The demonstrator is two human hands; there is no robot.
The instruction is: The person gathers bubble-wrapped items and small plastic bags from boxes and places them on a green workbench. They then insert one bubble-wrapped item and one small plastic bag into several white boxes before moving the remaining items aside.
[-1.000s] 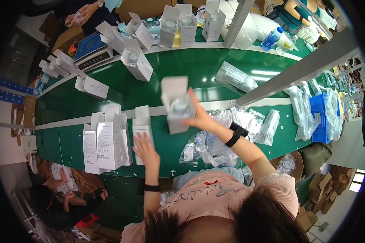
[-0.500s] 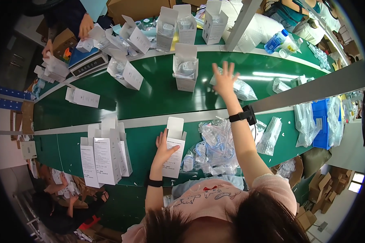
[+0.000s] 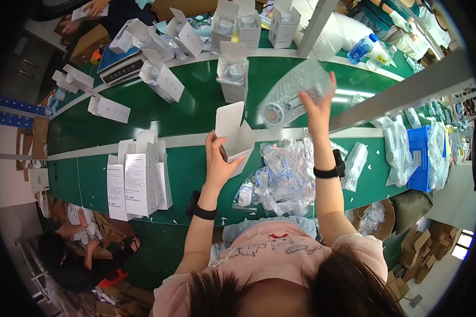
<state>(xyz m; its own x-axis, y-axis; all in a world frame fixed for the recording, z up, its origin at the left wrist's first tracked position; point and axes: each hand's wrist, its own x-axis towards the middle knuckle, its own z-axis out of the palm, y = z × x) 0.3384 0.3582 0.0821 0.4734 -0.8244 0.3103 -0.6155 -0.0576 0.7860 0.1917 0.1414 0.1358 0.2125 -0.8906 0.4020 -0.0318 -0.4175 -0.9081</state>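
Note:
My left hand grips an open white carton, tilted above the near bench with its lid flap raised. Held up in my right hand is a clear bubble-wrapped packet, with round parts showing at its lower end; what they are I cannot make out. Below it lies a heap of clear plastic bags with pale blue tubing inside. Left of my left hand, several white cartons stand upright close together. Across the rail, a filled open carton stands on the green belt.
A grey post slants across the right side. More open cartons and a scale line the far side. A blue bin sits at the right, a blue-capped bottle beyond. Another person's hand shows at top left.
My right hand has taken the bubble-wrapped packet off the belt and lifted it. My left hand has raised the carton and tipped it, its open top now toward the right.

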